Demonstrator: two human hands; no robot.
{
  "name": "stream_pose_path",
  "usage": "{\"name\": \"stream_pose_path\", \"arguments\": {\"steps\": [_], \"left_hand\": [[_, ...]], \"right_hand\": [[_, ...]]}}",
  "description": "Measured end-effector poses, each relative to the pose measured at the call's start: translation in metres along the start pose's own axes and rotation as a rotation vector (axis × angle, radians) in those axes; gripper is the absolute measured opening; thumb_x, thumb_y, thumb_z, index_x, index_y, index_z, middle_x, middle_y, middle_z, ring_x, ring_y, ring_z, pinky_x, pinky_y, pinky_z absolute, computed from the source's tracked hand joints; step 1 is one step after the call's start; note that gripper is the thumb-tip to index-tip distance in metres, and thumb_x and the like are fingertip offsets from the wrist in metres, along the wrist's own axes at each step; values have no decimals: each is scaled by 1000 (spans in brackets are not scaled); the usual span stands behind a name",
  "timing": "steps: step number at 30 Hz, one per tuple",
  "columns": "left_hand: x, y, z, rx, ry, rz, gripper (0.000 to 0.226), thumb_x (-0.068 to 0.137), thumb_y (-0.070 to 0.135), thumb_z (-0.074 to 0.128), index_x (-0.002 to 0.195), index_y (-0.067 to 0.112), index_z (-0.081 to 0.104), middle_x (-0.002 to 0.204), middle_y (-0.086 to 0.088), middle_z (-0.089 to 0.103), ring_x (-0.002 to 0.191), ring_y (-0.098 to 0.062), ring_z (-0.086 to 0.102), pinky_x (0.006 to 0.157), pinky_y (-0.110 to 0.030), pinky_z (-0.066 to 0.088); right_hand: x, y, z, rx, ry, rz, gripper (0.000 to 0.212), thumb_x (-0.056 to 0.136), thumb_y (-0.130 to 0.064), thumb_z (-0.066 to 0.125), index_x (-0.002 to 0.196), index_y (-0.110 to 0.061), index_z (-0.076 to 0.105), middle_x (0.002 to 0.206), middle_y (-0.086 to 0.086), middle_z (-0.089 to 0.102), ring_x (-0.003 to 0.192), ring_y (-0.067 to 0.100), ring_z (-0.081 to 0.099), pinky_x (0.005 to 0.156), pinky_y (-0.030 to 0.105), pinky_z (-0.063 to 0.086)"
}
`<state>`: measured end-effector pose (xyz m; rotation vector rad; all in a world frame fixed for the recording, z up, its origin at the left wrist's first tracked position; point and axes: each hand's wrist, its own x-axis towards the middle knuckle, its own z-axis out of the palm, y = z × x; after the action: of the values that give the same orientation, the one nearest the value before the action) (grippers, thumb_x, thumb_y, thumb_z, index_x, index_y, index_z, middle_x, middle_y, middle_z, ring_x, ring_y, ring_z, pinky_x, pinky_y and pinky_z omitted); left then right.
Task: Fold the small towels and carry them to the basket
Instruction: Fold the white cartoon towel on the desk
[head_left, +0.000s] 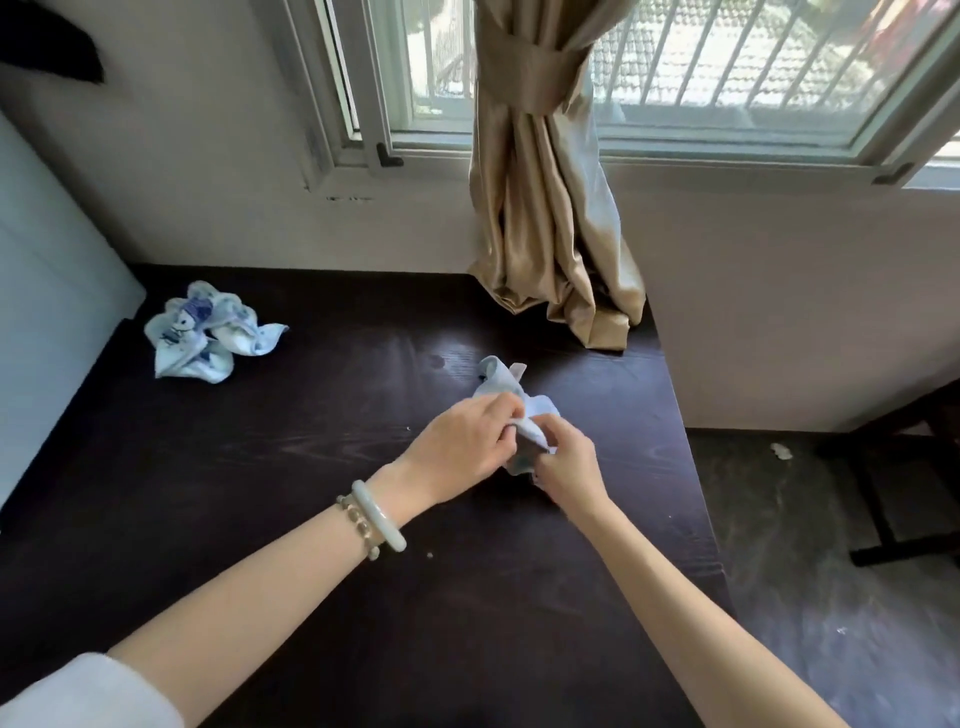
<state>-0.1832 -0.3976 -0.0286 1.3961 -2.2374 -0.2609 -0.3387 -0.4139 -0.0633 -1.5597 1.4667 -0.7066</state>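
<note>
A small light blue towel (501, 387) lies crumpled near the middle right of the dark wooden table (270, 499). My left hand (462, 441) and my right hand (569, 460) both pinch it at its near end, fingers curled into the cloth. Part of the towel is hidden under my hands. A second small towel (202, 332), white with a blue cartoon print, lies bunched up at the far left of the table, away from both hands. No basket is in view.
A tied beige curtain (545, 208) hangs down onto the table's far right corner below the window. A white padded panel (47, 270) borders the table's left side. To the right the table edge drops to a grey floor with a dark chair frame (893, 499).
</note>
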Motion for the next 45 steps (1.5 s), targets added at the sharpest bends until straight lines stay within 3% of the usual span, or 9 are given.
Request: {"name": "stream_pose_path", "arguments": {"steps": [4, 7, 10, 14, 20, 24, 28, 35, 45], "left_hand": [[16, -13, -60, 14, 39, -42, 16, 93, 14, 55, 106, 4, 58, 97, -8, 63, 86, -21, 62, 77, -26, 44], [16, -28, -96, 28, 15, -83, 15, 94, 19, 55, 103, 9, 60, 94, -3, 62, 84, -18, 62, 76, -32, 49], [11, -35, -121, 3, 64, -143, 10, 94, 21, 56, 99, 14, 61, 91, 6, 62, 82, -11, 59, 74, -26, 45], [4, -41, -142, 6, 126, -195, 9, 93, 17, 56, 101, 14, 59, 89, 0, 67, 79, -17, 63, 67, -30, 45], [8, -43, -182, -19, 304, -217, 10, 93, 25, 56, 93, 16, 61, 79, 3, 64, 68, -13, 60, 61, -31, 47], [29, -35, -208, -101, 484, -276, 1, 90, 24, 62, 89, 24, 63, 78, 9, 62, 68, -3, 56, 61, -17, 41], [47, -18, -233, -352, 560, -304, 14, 90, 21, 62, 79, 29, 60, 76, 8, 62, 55, -2, 59, 45, -18, 50], [80, -16, -258, -413, 505, -340, 11, 97, 18, 49, 95, 11, 57, 94, -7, 62, 75, -15, 64, 65, -28, 60], [86, -11, -252, -325, 487, -303, 21, 98, 21, 47, 106, 5, 59, 100, -9, 63, 96, -27, 63, 88, -39, 53]], "right_hand": [[12, -25, -25, -51, 129, -57, 27, 81, -2, 53, 68, -26, 58, 62, -13, 57, 59, -8, 53, 52, 8, 38], [16, -34, -46, -117, 159, -50, 20, 80, -4, 54, 81, -17, 69, 69, -8, 64, 69, 5, 58, 61, 17, 41], [15, -36, -59, -182, 153, -42, 19, 82, -7, 53, 85, -14, 70, 70, -2, 64, 68, 16, 57, 60, 24, 40], [15, -46, -72, -26, 154, 13, 20, 86, -3, 49, 80, -17, 62, 71, -1, 60, 67, 19, 57, 59, 34, 56], [12, -122, -117, 535, 120, -217, 15, 94, 0, 49, 82, -7, 57, 80, 10, 54, 75, 21, 58, 62, 31, 60], [17, -164, -139, 438, 208, -370, 8, 91, -4, 56, 86, -8, 61, 78, 9, 59, 69, 19, 59, 52, 22, 56], [21, -197, -157, 282, 285, -439, 11, 92, -8, 57, 84, -14, 60, 78, 6, 60, 67, 18, 59, 52, 21, 56], [44, -232, -175, 45, 332, -453, 8, 94, -12, 51, 90, -14, 57, 75, 0, 62, 66, 25, 62, 72, 49, 57], [56, -228, -178, 61, 379, -465, 24, 91, -10, 54, 74, -26, 56, 72, -3, 60, 73, 23, 59, 80, 51, 53]]}}
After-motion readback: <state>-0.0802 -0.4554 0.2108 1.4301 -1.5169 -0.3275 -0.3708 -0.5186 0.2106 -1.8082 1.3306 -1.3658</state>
